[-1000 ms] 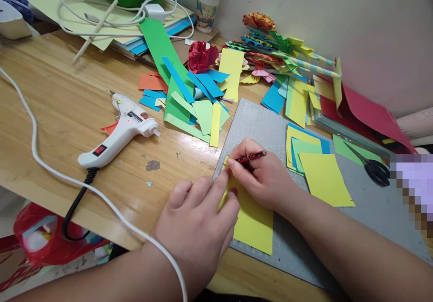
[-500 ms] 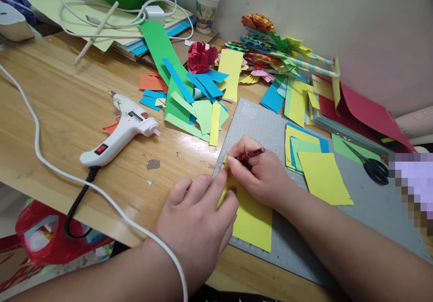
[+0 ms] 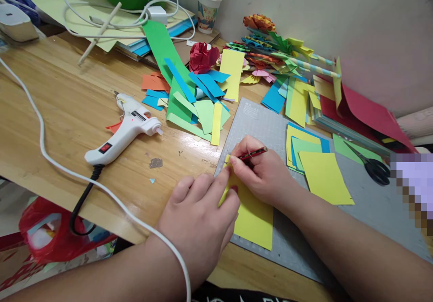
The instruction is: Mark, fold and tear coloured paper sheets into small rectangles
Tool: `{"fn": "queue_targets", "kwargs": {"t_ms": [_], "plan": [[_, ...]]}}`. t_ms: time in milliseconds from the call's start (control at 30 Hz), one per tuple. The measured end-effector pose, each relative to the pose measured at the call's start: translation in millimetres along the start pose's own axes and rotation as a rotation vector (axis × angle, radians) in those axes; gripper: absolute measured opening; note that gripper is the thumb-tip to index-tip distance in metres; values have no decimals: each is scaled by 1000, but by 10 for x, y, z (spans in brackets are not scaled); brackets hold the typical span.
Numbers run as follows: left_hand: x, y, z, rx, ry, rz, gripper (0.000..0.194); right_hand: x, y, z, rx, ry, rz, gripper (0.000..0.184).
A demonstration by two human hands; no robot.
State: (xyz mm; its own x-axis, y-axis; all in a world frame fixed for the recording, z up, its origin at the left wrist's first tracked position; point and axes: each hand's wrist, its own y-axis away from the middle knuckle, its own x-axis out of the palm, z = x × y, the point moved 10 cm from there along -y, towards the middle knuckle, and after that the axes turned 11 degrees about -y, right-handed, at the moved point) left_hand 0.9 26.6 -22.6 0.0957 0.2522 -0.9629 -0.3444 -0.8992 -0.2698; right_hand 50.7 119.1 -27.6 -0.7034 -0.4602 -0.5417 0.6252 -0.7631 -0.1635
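A yellow sheet of paper [image 3: 253,220] lies on the grey cutting mat [image 3: 284,248]. My left hand [image 3: 199,220] holds it down near its left edge, fingers bent and index finger reaching toward the upper corner. In my right hand [image 3: 260,171] is a dark red pencil [image 3: 253,153], pinched near its point at the sheet's top edge. The pencil's tip is hidden by my fingers. To the right on the mat are a loose yellow sheet [image 3: 326,178], a small stack of coloured papers [image 3: 306,151] and black scissors [image 3: 375,169].
A white glue gun [image 3: 125,132] lies at left, and a white cable [image 3: 111,196] crosses my left forearm. Coloured paper scraps [image 3: 203,112], a red paper flower [image 3: 203,58], paper flowers on striped stems [image 3: 270,53] and paper cups [image 3: 208,11] stand behind. A red bag [image 3: 50,234] sits below the table edge.
The view has shifted slightly, so things on the left appear a little further right. Both hands keep nearly the same place on the yellow sheet.
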Motion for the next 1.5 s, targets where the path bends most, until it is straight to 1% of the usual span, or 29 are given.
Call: {"fn": "queue_targets", "kwargs": {"t_ms": [233,367,433,500,567,667,733,833,900,933,1000,1067,1167,1233,1300,1400,1500], "plan": [[10,0,37,-21,33,15,26,-16,-7,8,9,-4,-9,10],[29,10,73,-54,85,55,28,-45,1,-4,9,-71,-35,10],[42,16,81,-64,89,79,32,-107,12,-55,38,-184,-102,11],[46,14,81,-75,74,97,36,-164,27,-127,72,-347,-174,13],[46,1,69,-84,50,114,38,-185,35,-172,84,-491,-215,14],[44,-37,29,-99,22,150,42,-199,69,-210,113,-626,-268,15],[37,-69,-11,-106,10,170,43,-201,153,-268,194,-709,-326,16],[18,-112,-75,-110,-2,181,43,-181,407,-332,340,-830,-407,12],[8,-127,-106,-115,-9,177,43,-143,630,-323,409,-915,-411,9],[5,-130,-118,-117,-12,174,43,-119,749,-308,438,-941,-393,8],[1,-130,-137,-122,-18,167,42,-87,997,-275,493,-908,-335,8],[1,-129,-151,-125,-24,167,41,-97,1220,-234,508,-747,-266,7],[-1,-140,-162,-128,-43,173,41,-199,1409,-87,364,-416,-221,7],[2,-158,-167,-123,-60,178,43,-189,1453,1,271,-274,-172,6],[14,-178,-168,-117,-73,185,45,-135,1455,48,216,-215,-116,5],[45,-197,-165,-111,-86,199,47,-72,1421,88,169,-183,-67,6],[62,-202,-166,-107,-97,200,48,-61,1395,97,163,-155,-64,7]]}}
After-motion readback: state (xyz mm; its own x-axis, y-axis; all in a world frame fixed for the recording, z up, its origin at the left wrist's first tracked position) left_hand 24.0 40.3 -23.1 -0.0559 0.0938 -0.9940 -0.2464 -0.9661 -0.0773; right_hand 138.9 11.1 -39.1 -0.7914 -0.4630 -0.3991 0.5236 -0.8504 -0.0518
